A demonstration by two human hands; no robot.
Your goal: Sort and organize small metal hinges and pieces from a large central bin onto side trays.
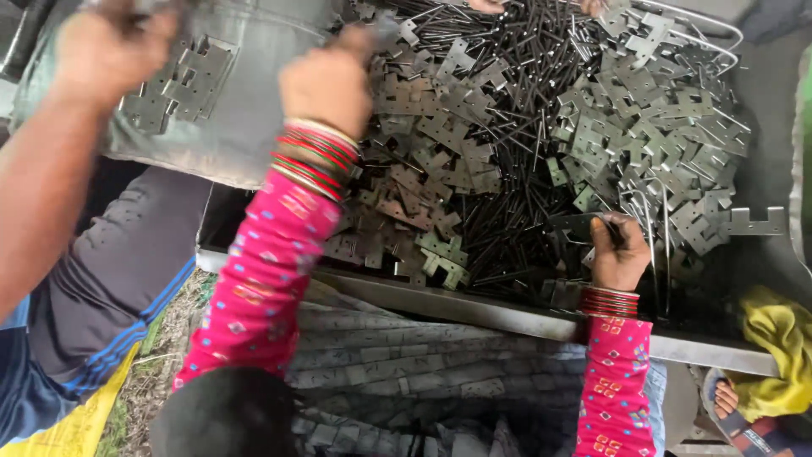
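A big heap of grey metal hinge plates [474, 144] and thin dark pins [507, 51] fills a shallow metal tray [507, 317]. My left hand [326, 80], in a pink sleeve with red bangles, is closed on the rim of a grey metal container [245, 127] that is tipped over the heap's left side, with several plates [178, 80] inside it. My right hand [617, 254] rests at the heap's near edge, its fingers pinched on a dark metal plate [584, 224].
A co-worker's bare arm comes in from the left, with a hand [110, 46] on the container's far rim. Their dark shorts [110, 288] are beside the tray. A yellow cloth [778, 338] and a sandalled foot [736, 406] are at the right. Patterned grey cloth [406, 364] covers my lap.
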